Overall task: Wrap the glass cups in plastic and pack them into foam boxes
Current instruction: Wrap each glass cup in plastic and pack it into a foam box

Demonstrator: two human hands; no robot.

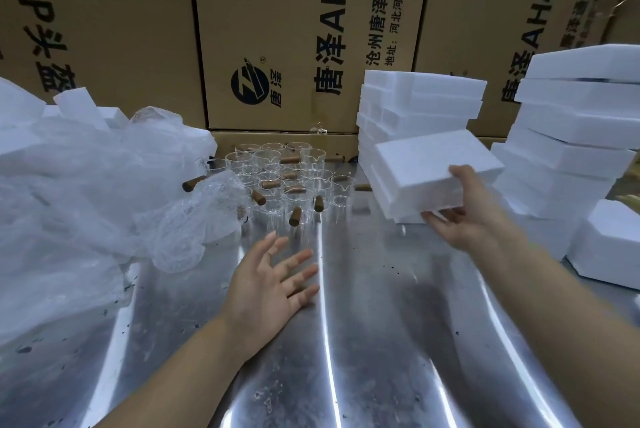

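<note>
Several clear glass cups (277, 182) with brown wooden handles stand in a cluster at the back of the shiny metal table (363, 341). My right hand (464, 209) grips a white foam box (429, 175) by its near corner, holding it tilted in the air in front of a stack of foam boxes (415, 105). My left hand (273, 285) hovers over the table in front of the cups, palm down and fingers spread, holding nothing. A heap of clear plastic wrap (86, 192) lies to the left of the cups.
More stacked foam boxes (571, 137) rise at the right, with one lower box (609, 244) near the right edge. Foam pieces (79, 109) poke out behind the plastic. Large cardboard cartons (294, 29) wall off the back.
</note>
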